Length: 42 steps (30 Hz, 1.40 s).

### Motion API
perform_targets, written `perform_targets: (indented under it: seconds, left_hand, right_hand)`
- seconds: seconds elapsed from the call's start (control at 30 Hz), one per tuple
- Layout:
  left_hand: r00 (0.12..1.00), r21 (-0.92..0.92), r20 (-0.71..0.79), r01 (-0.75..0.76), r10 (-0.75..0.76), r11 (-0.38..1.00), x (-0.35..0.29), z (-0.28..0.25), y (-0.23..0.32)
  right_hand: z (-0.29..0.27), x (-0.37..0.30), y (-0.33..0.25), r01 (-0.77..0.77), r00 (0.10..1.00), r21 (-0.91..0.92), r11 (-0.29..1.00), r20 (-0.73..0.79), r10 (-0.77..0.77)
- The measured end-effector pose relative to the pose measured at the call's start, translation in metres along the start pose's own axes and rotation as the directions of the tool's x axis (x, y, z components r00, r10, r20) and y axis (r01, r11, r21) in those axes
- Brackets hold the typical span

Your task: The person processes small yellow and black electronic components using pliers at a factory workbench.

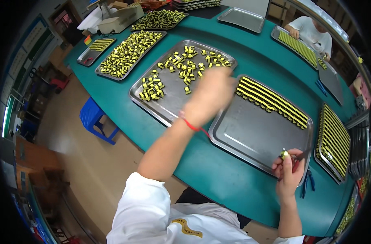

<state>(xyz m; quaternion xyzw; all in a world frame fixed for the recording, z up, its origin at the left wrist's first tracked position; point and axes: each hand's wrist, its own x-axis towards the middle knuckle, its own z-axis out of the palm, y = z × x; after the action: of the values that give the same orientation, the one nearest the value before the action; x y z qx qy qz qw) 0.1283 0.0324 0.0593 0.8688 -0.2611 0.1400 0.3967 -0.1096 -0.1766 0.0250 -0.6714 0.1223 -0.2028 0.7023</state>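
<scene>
My left hand point(212, 95) is smeared by motion above the gap between two metal trays, so its fingers cannot be made out. A red cord circles that wrist. Loose yellow-and-black transformers point(187, 67) lie scattered in the tray point(161, 112) beside it. My right hand point(289, 173) is closed over the near right corner of the other tray point(250, 134). Between its thumb and fingertips is one small transformer point(284, 154), and a red-handled tool point(296, 164) with a dark end sits in the same hand. Rows of transformers point(271, 99) line that tray's far side.
Blue-handled pliers point(308, 181) lie right of my right hand. A tray of neat rows point(333, 142) stands at the right edge. Heaped trays point(130, 53) are at the far left. Across the table, a person point(311, 34) works at another tray. A blue stool point(94, 118) stands left.
</scene>
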Motion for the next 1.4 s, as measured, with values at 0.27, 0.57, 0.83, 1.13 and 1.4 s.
perform_targets:
  seconds: [0.27, 0.57, 0.83, 1.13, 1.4]
  left_hand:
    - [0.796, 0.64, 0.229, 0.31, -0.56, 0.703, -0.001, -0.036, -0.083]
    - [0.95, -0.098, 0.101, 0.304, -0.294, 0.948, 0.009, -0.022, -0.073]
    - [0.908, -0.673, 0.275, 0.417, -0.317, 0.611, 0.003, -0.008, -0.032]
    - [0.905, -0.719, 0.245, 0.411, -0.349, 0.561, 0.0, -0.003, -0.027]
    - [0.907, -0.763, 0.245, 0.398, -0.342, 0.509, -0.001, 0.0, -0.029]
  right_hand:
    - [0.012, 0.082, 0.002, 0.099, 0.953, -0.416, 0.904, 0.301, 0.035]
    - [0.025, 0.136, 0.029, 0.16, 0.984, -0.956, 0.247, 0.174, 0.036]
    - [0.035, 0.149, 0.031, 0.139, 0.99, -0.975, 0.171, 0.143, 0.011]
    - [0.043, 0.149, 0.015, 0.347, 0.934, -0.934, 0.085, 0.335, -0.126]
    - [0.051, 0.152, 0.027, 0.339, 0.935, -0.938, 0.079, 0.327, -0.134]
